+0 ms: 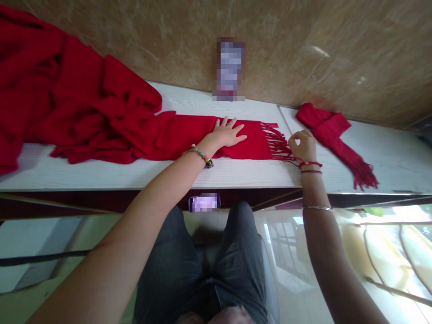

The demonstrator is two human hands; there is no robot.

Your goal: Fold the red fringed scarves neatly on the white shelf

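Note:
A long red scarf lies stretched across the white table, its far part heaped at the left. My left hand rests flat on the scarf near its fringed end, fingers spread. My right hand is curled at the fringe, fingers pinched on the tassels. A beaded bracelet sits on my left wrist, red cords on my right.
A second red scarf, folded, lies on the table at the right with its fringe toward the front edge. A blurred object stands at the back against the brown wall. A phone sits below the table's edge by my knees.

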